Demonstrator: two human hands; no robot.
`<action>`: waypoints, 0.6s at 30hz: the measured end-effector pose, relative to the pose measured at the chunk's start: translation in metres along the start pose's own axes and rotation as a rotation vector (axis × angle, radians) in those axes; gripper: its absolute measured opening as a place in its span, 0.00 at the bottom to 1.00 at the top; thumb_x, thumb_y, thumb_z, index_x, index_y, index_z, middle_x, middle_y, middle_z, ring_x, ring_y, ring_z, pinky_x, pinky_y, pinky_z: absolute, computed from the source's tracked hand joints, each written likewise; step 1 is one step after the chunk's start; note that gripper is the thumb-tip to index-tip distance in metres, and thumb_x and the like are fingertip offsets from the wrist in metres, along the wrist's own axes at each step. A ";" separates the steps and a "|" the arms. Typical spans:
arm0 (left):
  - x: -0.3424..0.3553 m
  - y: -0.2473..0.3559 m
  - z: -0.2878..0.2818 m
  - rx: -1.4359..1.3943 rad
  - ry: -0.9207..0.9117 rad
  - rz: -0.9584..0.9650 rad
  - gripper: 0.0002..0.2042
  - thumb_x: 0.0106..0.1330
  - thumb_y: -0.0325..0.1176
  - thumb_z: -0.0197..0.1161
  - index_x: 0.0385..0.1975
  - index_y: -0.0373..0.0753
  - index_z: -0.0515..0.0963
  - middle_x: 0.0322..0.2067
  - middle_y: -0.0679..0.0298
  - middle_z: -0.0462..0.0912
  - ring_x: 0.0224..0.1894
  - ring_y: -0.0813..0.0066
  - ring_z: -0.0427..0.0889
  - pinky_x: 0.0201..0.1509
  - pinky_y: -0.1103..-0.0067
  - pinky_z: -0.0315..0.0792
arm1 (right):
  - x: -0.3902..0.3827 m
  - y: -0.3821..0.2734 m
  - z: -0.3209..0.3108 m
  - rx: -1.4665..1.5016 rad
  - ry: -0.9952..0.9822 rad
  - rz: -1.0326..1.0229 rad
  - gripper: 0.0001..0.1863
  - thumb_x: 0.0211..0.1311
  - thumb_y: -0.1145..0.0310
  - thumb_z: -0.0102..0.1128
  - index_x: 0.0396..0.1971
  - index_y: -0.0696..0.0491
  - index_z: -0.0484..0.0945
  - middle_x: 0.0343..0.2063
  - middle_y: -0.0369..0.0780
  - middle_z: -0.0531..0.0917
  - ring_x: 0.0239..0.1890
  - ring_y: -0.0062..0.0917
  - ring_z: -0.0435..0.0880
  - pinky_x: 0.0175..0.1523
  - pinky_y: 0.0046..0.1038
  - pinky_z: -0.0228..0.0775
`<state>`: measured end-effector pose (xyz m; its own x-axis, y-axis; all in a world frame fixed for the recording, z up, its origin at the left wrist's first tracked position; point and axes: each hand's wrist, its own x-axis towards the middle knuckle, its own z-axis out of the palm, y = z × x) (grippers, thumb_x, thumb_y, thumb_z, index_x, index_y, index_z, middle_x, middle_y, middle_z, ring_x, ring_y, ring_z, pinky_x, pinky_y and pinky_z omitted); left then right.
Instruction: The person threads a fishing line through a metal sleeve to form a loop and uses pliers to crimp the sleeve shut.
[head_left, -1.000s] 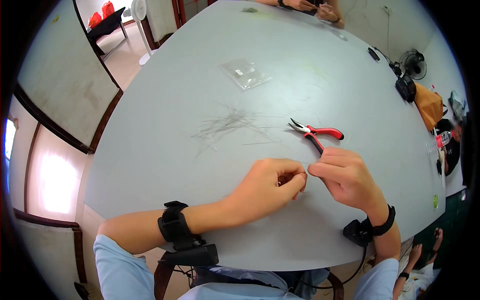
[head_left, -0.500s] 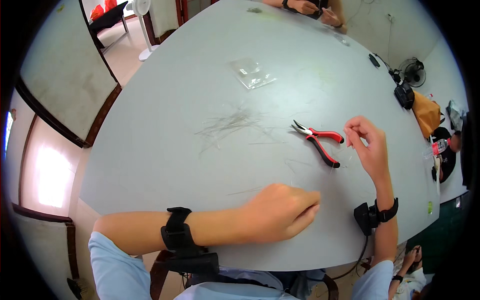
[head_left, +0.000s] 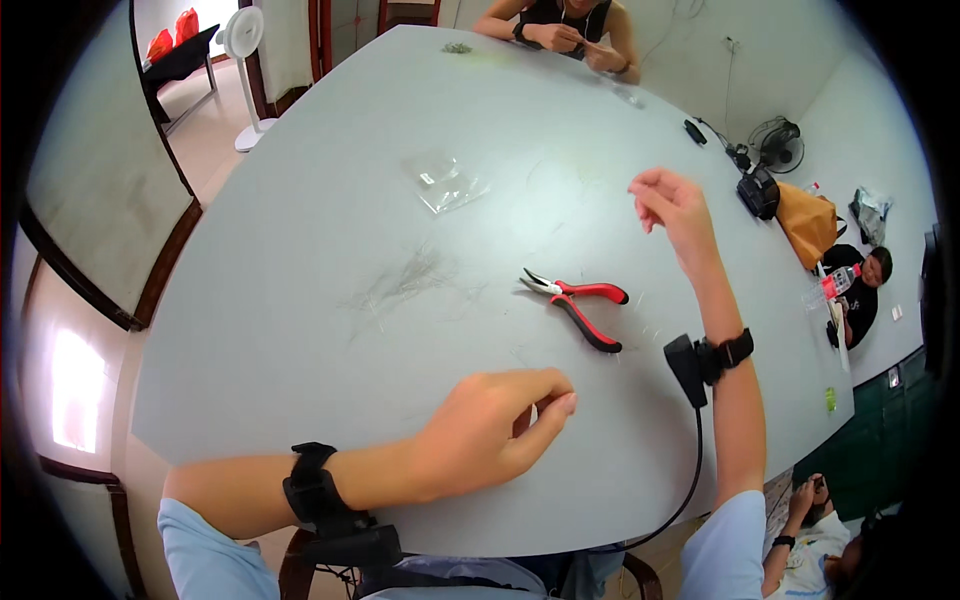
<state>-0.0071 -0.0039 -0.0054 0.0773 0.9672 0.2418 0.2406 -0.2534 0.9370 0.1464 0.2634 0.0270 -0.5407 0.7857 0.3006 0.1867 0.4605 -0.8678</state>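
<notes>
My left hand (head_left: 485,430) is above the near part of the table, its thumb and forefinger tips pressed together. Farther out on the right, my right hand (head_left: 672,212) is raised with its fingers curled into a pinch. Whatever either hand holds is too fine to make out. Between them, touched by neither hand, lie red-and-black pliers (head_left: 585,308) with their handles apart and jaws slightly parted. To the left of the pliers is a loose pile of thin wire-like strands (head_left: 405,285). A few more faint strands lie around the tool.
Beyond the strands, a clear plastic bag (head_left: 443,183) lies flat on the grey table (head_left: 250,300). At the far edge a person's hands (head_left: 580,45) work near a small green clump (head_left: 456,48). Along the right stand a bottle (head_left: 835,283), an orange-brown bag (head_left: 803,225) and a black fan (head_left: 778,147).
My right hand has moved away from the pliers' handles, farther out over the table. My left hand has turned, showing its pinched fingertips more. The whole view has shifted; the pliers still lie there.
</notes>
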 end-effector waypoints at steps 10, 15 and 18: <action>0.016 0.000 -0.006 0.658 0.489 0.490 0.16 0.49 0.27 0.66 0.39 0.36 0.77 0.37 0.61 0.78 0.22 0.71 0.70 0.23 0.80 0.66 | -0.093 -0.080 0.041 -0.158 -0.415 -0.104 0.01 0.53 0.80 0.55 0.27 0.59 0.74 0.17 0.34 0.76 0.19 0.15 0.74 0.26 0.18 0.64; 0.012 -0.005 -0.004 0.652 0.372 0.494 0.10 0.46 0.26 0.68 0.29 0.36 0.79 0.25 0.65 0.79 0.19 0.72 0.69 0.21 0.80 0.63 | -0.113 -0.087 0.047 -0.265 -0.507 -0.192 0.03 0.50 0.80 0.57 0.26 0.56 0.74 0.18 0.38 0.77 0.18 0.22 0.75 0.24 0.19 0.64; 0.012 -0.005 -0.002 0.606 0.359 0.507 0.07 0.45 0.24 0.68 0.24 0.37 0.79 0.21 0.66 0.79 0.18 0.72 0.68 0.20 0.80 0.62 | -0.117 -0.083 0.049 -0.274 -0.502 -0.339 0.05 0.50 0.81 0.57 0.27 0.56 0.75 0.17 0.39 0.75 0.18 0.27 0.73 0.23 0.23 0.62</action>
<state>-0.0088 0.0088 -0.0066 0.0290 0.6555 0.7546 0.7418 -0.5201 0.4233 0.1545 0.1127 0.0446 -0.9103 0.3213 0.2610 0.1047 0.7888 -0.6057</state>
